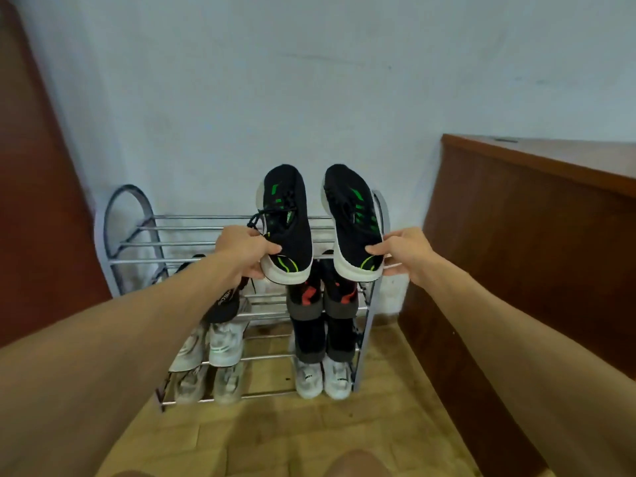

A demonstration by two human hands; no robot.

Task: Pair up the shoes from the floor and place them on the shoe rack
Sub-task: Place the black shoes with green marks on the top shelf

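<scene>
Shoes: we hold a black pair with green marks and white soles, left shoe (287,222) beside right shoe (351,218), a gap between them, toes tipped up toward the wall.
Place: both hang over the right half of the rack (192,217), at its top tier. We cannot tell whether they touch the rails.
Left hand (246,251): we pinch the left shoe's heel, thumb on the upper, fingers under the sole.
Right hand (404,254): we pinch the right shoe's heel the same way.
Lower tiers: a black-and-red pair (323,297) sits just under the held shoes, with white pairs (323,376) further down.
Handling: we judge these light, since a heel pinch carries each. The knit uppers look soft and the soles stiffer.
Grip: the heel seems the firmest hold, as the knit would crumple.
Care: each sole should bridge two rails, or a toe may dip between them.
</scene>
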